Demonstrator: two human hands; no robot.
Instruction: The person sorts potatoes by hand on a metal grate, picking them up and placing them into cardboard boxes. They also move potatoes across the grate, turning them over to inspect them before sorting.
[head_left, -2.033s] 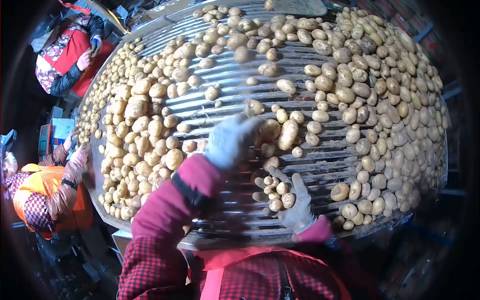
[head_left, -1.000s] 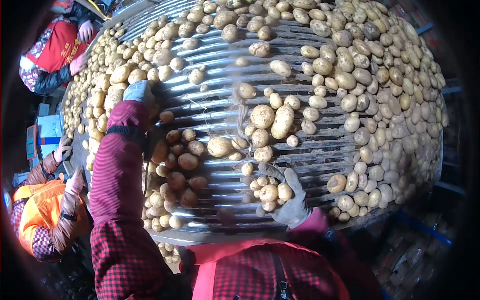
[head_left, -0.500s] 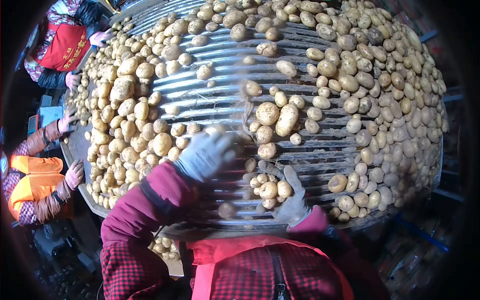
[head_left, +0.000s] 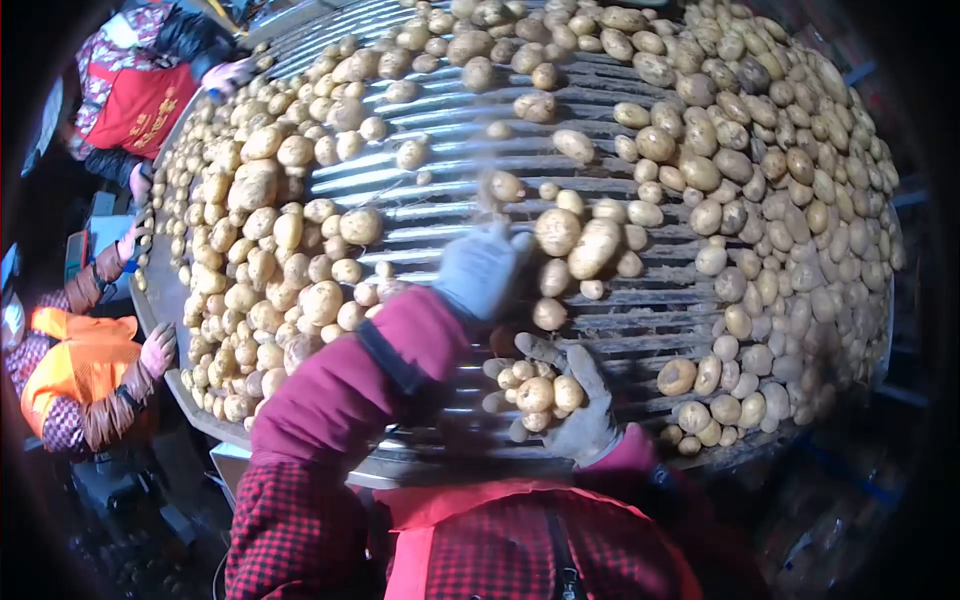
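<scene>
My right hand point(head_left: 585, 415), in a grey glove, is palm up with curled fingers around a cluster of small potatoes point(head_left: 535, 393) near the front edge. My left hand point(head_left: 480, 270), also gloved, is over the metal slats point(head_left: 430, 190), back side up. Its fingers are blurred and partly hidden, so whether they hold anything does not show. Just right of it lie loose potatoes, among them a large round one point(head_left: 557, 232) and a long one point(head_left: 594, 248).
Potatoes are heaped on the left point(head_left: 255, 260) and on the right point(head_left: 800, 230) of the slatted table. Across the left edge are a person in an orange vest point(head_left: 80, 370) and a person in a red apron point(head_left: 140, 110), their gloved hands at the rim.
My left hand has moved right and away from me. The middle potatoes have shifted slightly right, and a large potato now lies at the left heap's edge. My right hand still cradles its potatoes.
</scene>
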